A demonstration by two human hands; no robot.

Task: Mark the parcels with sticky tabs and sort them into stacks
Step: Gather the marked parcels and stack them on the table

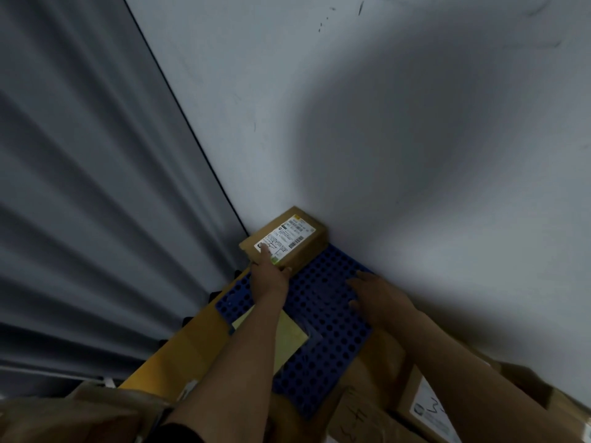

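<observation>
A small brown cardboard parcel with a white shipping label lies in the far corner of a blue perforated pallet, against the wall. My left hand reaches onto it, the forefinger touching the label's near end beside a small yellow-green tab. My right hand hovers over or rests on the pallet to the right, fingers spread and holding nothing. A pale yellow sheet or pad lies on the pallet under my left forearm.
A white wall rises right behind the parcel, and a grey corrugated shutter stands to the left. A yellow edge runs along the pallet's left side. More cardboard parcels with handwritten marks lie at the bottom right.
</observation>
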